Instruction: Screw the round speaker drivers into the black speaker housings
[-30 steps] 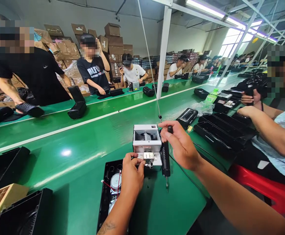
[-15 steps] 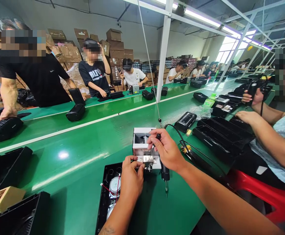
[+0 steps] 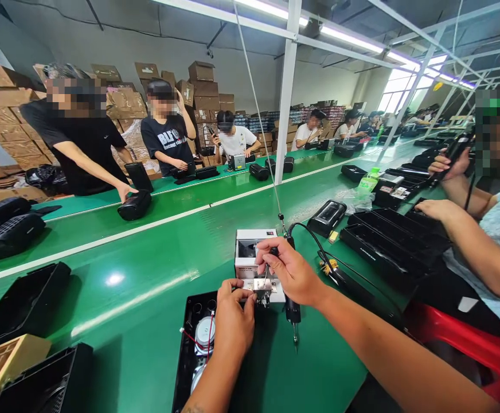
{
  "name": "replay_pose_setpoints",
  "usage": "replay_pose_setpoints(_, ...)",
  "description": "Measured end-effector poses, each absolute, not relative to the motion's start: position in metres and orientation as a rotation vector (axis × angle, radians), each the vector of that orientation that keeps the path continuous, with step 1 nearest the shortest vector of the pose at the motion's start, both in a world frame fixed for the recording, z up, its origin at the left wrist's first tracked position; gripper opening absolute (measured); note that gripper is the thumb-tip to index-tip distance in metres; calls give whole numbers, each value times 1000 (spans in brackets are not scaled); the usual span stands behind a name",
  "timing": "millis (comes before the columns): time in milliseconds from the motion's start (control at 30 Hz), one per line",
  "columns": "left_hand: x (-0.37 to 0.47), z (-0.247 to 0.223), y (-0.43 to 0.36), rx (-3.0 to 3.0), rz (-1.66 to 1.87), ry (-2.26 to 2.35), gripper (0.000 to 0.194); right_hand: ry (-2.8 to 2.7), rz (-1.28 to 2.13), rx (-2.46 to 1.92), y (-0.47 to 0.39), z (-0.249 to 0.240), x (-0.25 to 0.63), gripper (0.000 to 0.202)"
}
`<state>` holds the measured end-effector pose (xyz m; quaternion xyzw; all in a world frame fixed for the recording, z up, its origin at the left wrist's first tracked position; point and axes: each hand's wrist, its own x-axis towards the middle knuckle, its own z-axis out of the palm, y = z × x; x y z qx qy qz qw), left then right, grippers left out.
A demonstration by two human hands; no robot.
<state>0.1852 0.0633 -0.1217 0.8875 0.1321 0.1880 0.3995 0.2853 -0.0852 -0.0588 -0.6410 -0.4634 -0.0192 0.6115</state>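
A small white screw feeder (image 3: 256, 234) with a silver metal block (image 3: 262, 284) at its front stands on the green bench. My left hand (image 3: 235, 315) is closed at the block's left side, thumb and fingers pressed against it. In my right hand (image 3: 288, 267) a thin screwdriver (image 3: 268, 269) points down onto the block, its handle mostly hidden by my fingers. An electric screwdriver (image 3: 293, 311) hangs tip down from a cable just right of the feeder. Partly behind my left forearm lies a black speaker housing (image 3: 183, 350) with round drivers (image 3: 204, 331) and red wires.
Black housings (image 3: 22, 298) and a wooden box (image 3: 15, 367) lie at left. A black cable (image 3: 312, 232) curves right of the feeder towards stacked black shells (image 3: 387, 241). A co-worker (image 3: 491, 229) sits at right by a red stool (image 3: 460, 338); others work across the belt.
My hands stay at the feeder's metal block, with the screwdriver now more upright. Across the belt, the co-worker at far left has shifted right and reached a hand to a black speaker.
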Motion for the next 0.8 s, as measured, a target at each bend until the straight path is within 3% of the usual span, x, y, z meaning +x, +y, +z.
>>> replay_pose_setpoints(333, 185, -123, 65, 2252, 474, 321, 10, -1200, 1, -1520, -85, -52, 284, 24)
replay_pose_setpoints(467, 185, -124, 65, 2256, 480, 317, 10, -1209, -27, -1593, -90, -51, 288, 38)
replay_pose_setpoints(800, 187, -127, 67, 2254, 518, 302, 12, -1236, -307, -1761, -94, -44, 287, 40)
